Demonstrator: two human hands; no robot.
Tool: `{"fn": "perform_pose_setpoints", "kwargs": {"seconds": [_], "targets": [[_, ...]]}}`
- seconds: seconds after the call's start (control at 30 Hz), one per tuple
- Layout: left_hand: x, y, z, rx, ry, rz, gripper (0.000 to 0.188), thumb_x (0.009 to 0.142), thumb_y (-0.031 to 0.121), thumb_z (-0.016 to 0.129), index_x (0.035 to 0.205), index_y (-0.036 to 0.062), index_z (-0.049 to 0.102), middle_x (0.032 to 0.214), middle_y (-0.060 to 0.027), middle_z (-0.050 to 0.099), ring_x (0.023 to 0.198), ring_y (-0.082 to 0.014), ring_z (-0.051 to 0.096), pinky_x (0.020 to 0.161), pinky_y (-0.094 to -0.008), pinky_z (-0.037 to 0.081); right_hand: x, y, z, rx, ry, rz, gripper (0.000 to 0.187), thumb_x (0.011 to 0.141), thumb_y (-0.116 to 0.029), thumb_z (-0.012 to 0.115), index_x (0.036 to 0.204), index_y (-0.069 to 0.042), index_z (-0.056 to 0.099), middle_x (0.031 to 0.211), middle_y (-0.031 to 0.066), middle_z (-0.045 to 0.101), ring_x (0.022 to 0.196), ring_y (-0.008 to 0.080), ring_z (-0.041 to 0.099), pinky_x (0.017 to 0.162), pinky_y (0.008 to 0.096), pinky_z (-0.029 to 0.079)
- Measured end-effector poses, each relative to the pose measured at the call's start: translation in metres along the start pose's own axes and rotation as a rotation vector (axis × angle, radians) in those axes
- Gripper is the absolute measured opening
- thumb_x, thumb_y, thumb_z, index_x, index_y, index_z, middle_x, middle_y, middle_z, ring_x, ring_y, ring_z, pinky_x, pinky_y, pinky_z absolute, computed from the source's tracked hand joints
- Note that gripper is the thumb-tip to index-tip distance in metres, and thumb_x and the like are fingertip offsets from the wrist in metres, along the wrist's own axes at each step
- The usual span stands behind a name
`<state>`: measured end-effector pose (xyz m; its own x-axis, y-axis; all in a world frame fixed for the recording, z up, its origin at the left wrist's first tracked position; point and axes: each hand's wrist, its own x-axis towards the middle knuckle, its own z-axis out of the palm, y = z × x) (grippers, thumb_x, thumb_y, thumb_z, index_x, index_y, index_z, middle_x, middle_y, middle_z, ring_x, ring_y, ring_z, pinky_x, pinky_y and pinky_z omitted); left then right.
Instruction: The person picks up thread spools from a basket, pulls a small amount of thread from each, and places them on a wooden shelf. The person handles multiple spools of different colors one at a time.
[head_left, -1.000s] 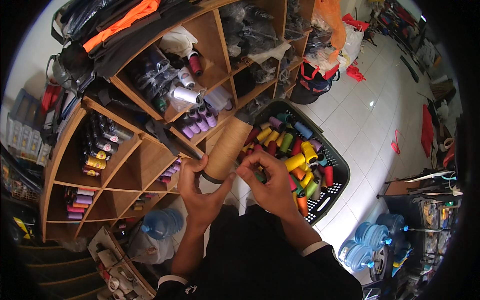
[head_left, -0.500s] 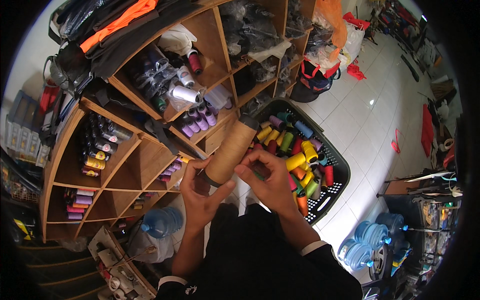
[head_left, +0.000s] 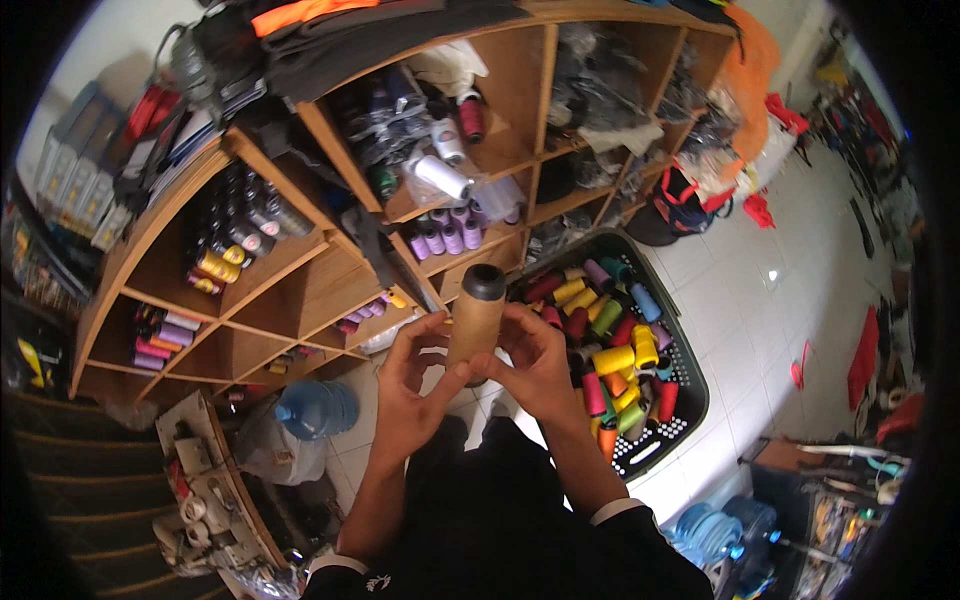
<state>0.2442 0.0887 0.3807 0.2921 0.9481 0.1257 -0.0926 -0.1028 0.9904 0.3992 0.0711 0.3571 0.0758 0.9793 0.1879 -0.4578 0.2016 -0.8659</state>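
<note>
A large tan thread spool [head_left: 476,325] with a dark cap end stands nearly upright in front of me, held between both hands. My left hand [head_left: 420,378] grips its lower left side, thumb across the front. My right hand [head_left: 530,362] closes on the lower right side, its thumb also on the front. The spool's lower end is partly hidden by the thumbs. Just beyond my right hand is a dark green plastic basket [head_left: 686,375] full of thread spools in yellow, red, green, blue and orange.
A wooden cubby shelf [head_left: 300,295] curves across the left and back, holding purple spools [head_left: 452,238], dark spools and plastic-wrapped bundles. At lower left are a blue water jug [head_left: 318,409] and a sewing machine table [head_left: 235,480]. More blue jugs [head_left: 708,530] stand at lower right.
The spool has turned from a slant to nearly upright, its dark end now facing up toward me. My right hand has closed in on its side. My view has swung left.
</note>
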Motion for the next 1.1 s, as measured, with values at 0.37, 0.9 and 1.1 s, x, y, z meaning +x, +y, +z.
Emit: {"fn": "perform_pose_setpoints", "kwargs": {"seconds": [0.37, 0.9, 1.1], "targets": [[-0.039, 0.025, -0.080, -0.061, 0.172, -0.035, 0.043, 0.081, 0.000, 0.070, 0.120, -0.0034, 0.053, 0.111, -0.0086, 0.058, 0.099, -0.0153, 0.057, 0.085, -0.0310, 0.048, 0.022, 0.044, 0.070, 0.172, -0.309, 0.282, 0.046, 0.080, -0.012, 0.072, 0.121, 0.000, 0.054, 0.113, 0.0080, 0.057, 0.110, 0.0185, 0.053, 0.097, 0.0367, 0.040], [-0.213, 0.028, -0.283, -0.084, 0.733, 0.059, 0.044, 0.081, 0.007, 0.072, 0.119, -0.0020, 0.054, 0.112, -0.0109, 0.061, 0.105, -0.0192, 0.058, 0.092, -0.0367, 0.047, -0.029, 0.160, 0.309, -0.120, -0.703, 0.328, 0.034, 0.078, 0.002, 0.070, 0.109, 0.001, 0.057, 0.108, 0.0104, 0.062, 0.098, 0.0176, 0.061, 0.080, 0.0297, 0.050], [-0.277, 0.032, -0.350, 0.030, 0.930, 0.009, 0.041, 0.080, 0.007, 0.073, 0.116, -0.0024, 0.055, 0.110, -0.0115, 0.062, 0.105, -0.0190, 0.058, 0.093, -0.0372, 0.047, -0.064, 0.223, 0.392, -0.104, -0.846, 0.382, 0.033, 0.079, 0.002, 0.070, 0.110, 0.002, 0.058, 0.104, 0.0083, 0.060, 0.095, 0.0144, 0.060, 0.080, 0.0287, 0.050]]}}
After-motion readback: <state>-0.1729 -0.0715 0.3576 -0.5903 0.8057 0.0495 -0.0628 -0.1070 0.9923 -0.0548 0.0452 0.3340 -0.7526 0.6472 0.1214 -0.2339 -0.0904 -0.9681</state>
